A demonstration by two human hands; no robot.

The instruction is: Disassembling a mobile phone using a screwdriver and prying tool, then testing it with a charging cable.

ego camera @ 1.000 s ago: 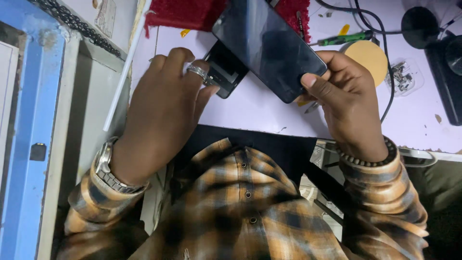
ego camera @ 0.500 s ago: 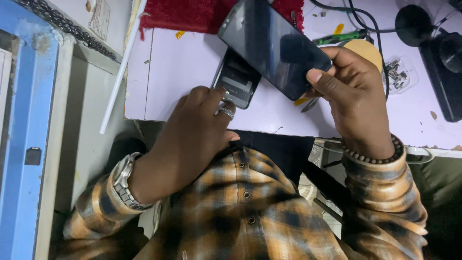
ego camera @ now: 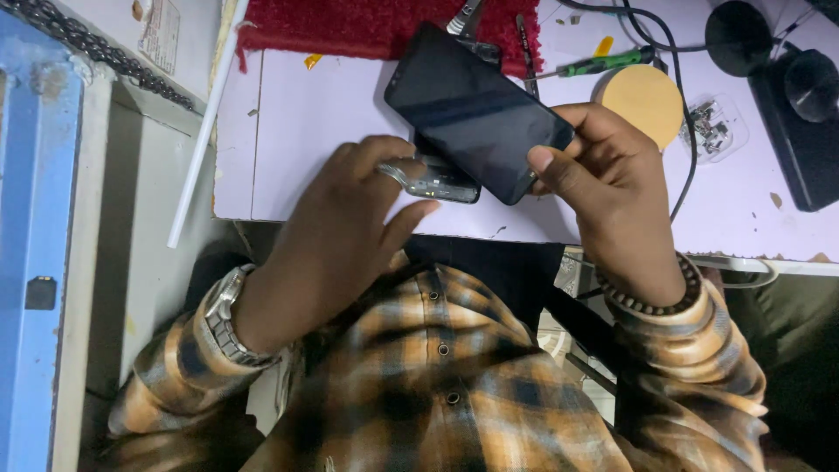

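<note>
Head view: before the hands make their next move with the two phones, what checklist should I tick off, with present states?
1. Right hand has a grip on the black phone: ok.
2. Black phone screen free of cracks: cannot tell, dark.
3. Left hand touches the second phone lying under the first: ok.
4. Second phone fully on the lilac table: cannot tell, partly hidden.
5. Green screwdriver clear of both hands: ok.

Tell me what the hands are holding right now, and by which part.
The right hand grips the black phone by its lower end. The left hand rests its fingertips on a second dark device lying underneath.
</note>
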